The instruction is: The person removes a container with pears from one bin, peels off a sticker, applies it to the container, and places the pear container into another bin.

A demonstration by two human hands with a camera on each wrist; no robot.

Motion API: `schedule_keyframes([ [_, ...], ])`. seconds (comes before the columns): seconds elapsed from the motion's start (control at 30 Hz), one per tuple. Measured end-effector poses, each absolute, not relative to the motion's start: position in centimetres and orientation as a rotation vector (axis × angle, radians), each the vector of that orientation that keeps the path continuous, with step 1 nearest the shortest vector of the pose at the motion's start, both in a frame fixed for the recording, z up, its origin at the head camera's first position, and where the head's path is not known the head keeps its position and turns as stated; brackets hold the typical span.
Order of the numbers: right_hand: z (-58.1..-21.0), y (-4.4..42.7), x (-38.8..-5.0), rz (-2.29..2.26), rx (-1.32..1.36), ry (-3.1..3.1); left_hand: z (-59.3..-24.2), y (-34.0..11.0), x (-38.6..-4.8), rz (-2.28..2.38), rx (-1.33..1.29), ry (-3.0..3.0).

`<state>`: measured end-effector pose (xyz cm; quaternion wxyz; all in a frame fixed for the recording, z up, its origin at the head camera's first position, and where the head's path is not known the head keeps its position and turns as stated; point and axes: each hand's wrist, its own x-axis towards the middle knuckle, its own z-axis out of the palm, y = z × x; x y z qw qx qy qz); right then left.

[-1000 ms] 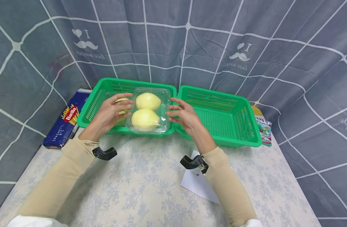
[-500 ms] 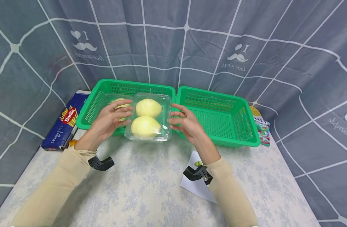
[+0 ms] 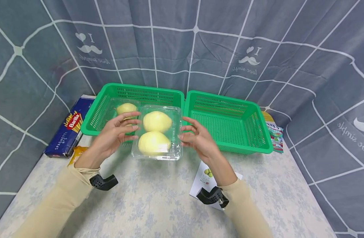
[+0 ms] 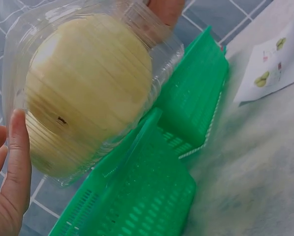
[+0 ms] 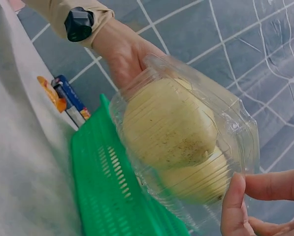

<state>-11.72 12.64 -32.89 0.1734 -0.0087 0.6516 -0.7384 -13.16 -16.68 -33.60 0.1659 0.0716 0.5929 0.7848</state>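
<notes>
A clear plastic box (image 3: pixel 156 157) with two yellow pears (image 3: pixel 157 121) inside is held up between both hands, over the front edge of the left green basket (image 3: pixel 149 88). My left hand (image 3: pixel 113 134) grips the box's left side and my right hand (image 3: pixel 199 137) grips its right side. In the right wrist view, the thumb and fingers of the right hand (image 5: pixel 270 201) pinch the box's edge. Behind the left hand, another clear box with a yellow pear (image 3: pixel 126 108) sits in the left basket, partly hidden.
A second green basket (image 3: pixel 226 125) adjoins on the right. A blue spaghetti box (image 3: pixel 65 130) and an orange packet (image 3: pixel 77 154) lie left; colourful packets (image 3: pixel 276 135) lie far right. A white sheet (image 3: pixel 196 183) printed with green fruit is partly under the right forearm. A grey curtain (image 3: pixel 176 49) hangs behind.
Both hands have brought the box of pears toward me, out from over the left basket. The pear in the basket and the orange packet show more now.
</notes>
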Motion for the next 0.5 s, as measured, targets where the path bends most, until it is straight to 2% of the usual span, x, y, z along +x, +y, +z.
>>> schedule_keyframes([
  [0.5,-33.5,13.4,-7.7,-2.098,-0.069,1.861,-35.3,-16.2,-9.9,2.239,0.293,1.649],
])
